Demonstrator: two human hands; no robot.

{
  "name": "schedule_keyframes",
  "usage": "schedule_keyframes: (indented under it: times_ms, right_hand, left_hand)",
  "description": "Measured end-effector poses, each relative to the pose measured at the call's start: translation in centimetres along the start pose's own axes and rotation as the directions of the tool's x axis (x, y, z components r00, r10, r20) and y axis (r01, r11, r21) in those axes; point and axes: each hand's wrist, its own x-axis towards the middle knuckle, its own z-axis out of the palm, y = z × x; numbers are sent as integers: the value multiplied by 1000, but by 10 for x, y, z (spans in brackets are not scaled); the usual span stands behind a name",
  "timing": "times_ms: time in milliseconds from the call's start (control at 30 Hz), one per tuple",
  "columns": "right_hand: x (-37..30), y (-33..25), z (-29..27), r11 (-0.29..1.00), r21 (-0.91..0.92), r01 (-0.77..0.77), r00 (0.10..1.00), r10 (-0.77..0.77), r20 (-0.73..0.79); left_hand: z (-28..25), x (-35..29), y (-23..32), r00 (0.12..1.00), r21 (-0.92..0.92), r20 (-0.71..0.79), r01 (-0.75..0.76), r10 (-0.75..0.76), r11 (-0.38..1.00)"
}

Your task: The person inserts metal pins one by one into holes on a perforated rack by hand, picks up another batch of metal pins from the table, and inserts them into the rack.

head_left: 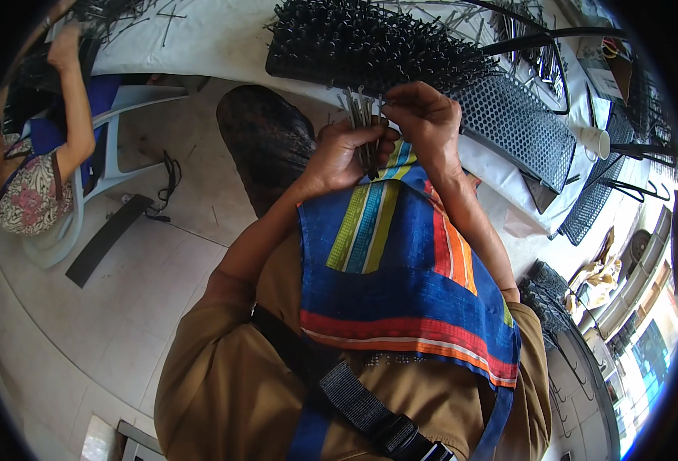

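Note:
My left hand (334, 156) is closed round a bundle of thin grey metal rods (361, 113), held upright above my lap, their upper ends fanned out. Beside it, my right hand (433, 127) pinches thumb and fingers together at one thin rod on the bundle's right edge. Whether that rod is apart from the others is hard to see. Below both hands a blue apron (400, 296) with coloured stripes covers my front. Just beyond them, many black hook-shaped metal pieces (354, 42) stand packed on a black perforated tray (512, 115) at the table's edge.
A white-covered table (201, 42) runs across the far side, with loose rods on it. A white cup (594, 142) stands at the right. On the left, another person's arm (78, 115) reaches over the table beside a pale plastic chair (108, 142). A dark strip (108, 240) lies on the floor.

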Motion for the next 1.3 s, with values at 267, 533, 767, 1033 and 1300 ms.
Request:
schedule_keyframes:
  times_ms: [267,533,767,1033,1300]
  right_hand:
    - [23,-23,24,978,52,204,964,-192,-184]
    - [49,-16,37,809,-369,458,822,-543,-171]
    - [46,-18,38,705,-528,474,808,-586,-58]
    - [51,-8,49,472,-679,563,760,-617,202]
    - [46,-7,44,498,-606,620,723,-663,195]
  left_hand:
    - [-20,-18,18,982,-22,-155,-110,106,994]
    - [-18,-19,19,976,-76,-162,-160,147,984]
    - [-16,-25,17,966,35,-200,-160,163,987]
    - [-13,-15,14,978,-23,-162,-135,130,991]
    - [-14,-17,15,978,16,-141,-156,157,988]
